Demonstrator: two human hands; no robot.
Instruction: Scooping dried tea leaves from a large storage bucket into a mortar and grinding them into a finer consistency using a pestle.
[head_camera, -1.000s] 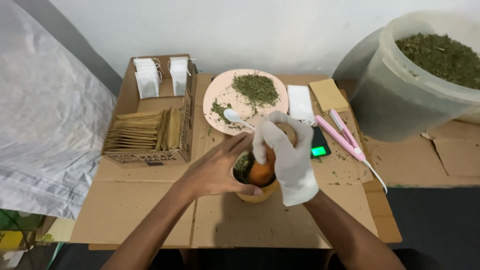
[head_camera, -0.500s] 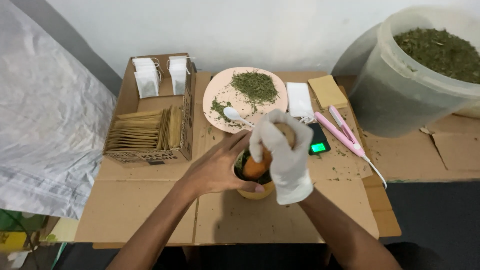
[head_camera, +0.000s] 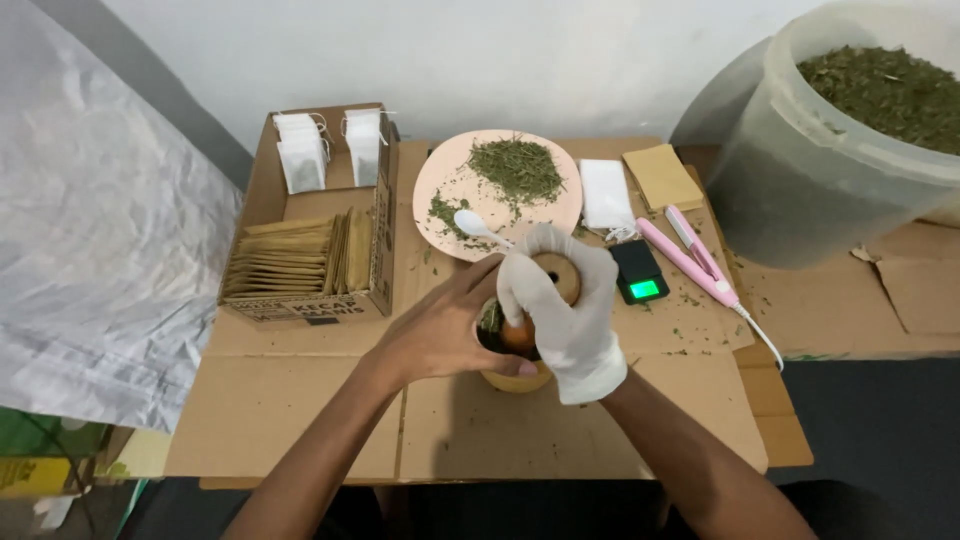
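Little moved, gloved right hand (head_camera: 565, 305) still hiding pestle (head_camera: 545, 290), mortar (head_camera: 515, 375) mostly covered

Wooden pestle (head_camera: 548, 290) stands upright in small herb-filled wooden mortar (head_camera: 512, 375).

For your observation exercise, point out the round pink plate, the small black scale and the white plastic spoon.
Round pink plate (head_camera: 455, 180), head view, bare left rim.
Small black scale (head_camera: 638, 272), head view, dark platform.
White plastic spoon (head_camera: 468, 222), head view, bowl.

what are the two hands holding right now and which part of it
The gloved right hand grips the wooden pestle around its upper end. The bare left hand holds the wooden mortar by its side and rim.
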